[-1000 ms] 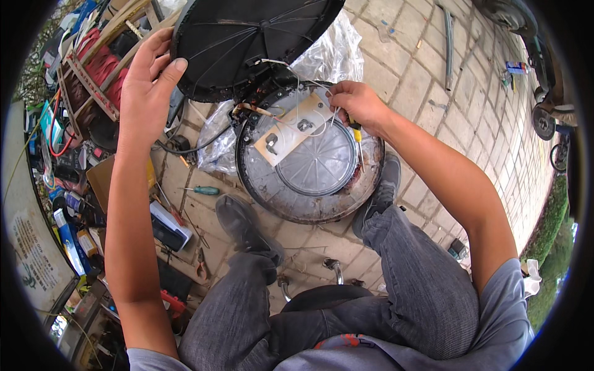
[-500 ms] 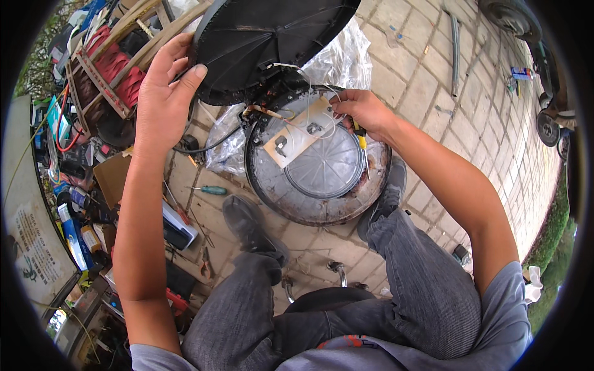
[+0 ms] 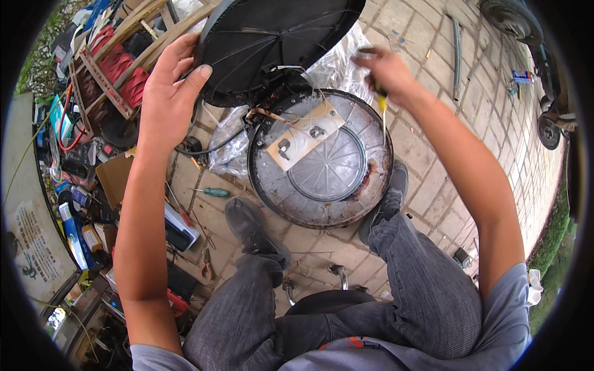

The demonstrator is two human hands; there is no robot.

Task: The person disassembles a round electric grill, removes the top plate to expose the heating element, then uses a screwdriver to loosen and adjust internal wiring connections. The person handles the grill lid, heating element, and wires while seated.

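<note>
My left hand (image 3: 175, 93) grips the rim of a round black cover (image 3: 266, 52), which is tilted up with its ribbed inside showing. Below it lies a round metal base (image 3: 272, 191) with a dark rim and a rusty patch on its right side. Across the base rests a pale rectangular board (image 3: 298, 142) with small dark parts on it, and thin wires run from there up to the cover. My right hand (image 3: 393, 77), smeared by motion, is raised off the base's upper right edge. It holds a screwdriver (image 3: 382, 102) with a yellow handle, shaft pointing down.
Clear plastic wrap (image 3: 346, 62) lies behind and beside the base. A teal-handled screwdriver (image 3: 213, 191) and orange-handled pliers (image 3: 206, 264) are on the brick paving. Tools and boxes crowd the left, near a wooden frame (image 3: 117, 46). A grey tube (image 3: 456, 59) lies far right.
My right hand has lifted from the board's upper end, moving up and to the right with the screwdriver. My left hand still holds the cover, which has shifted very slightly.
</note>
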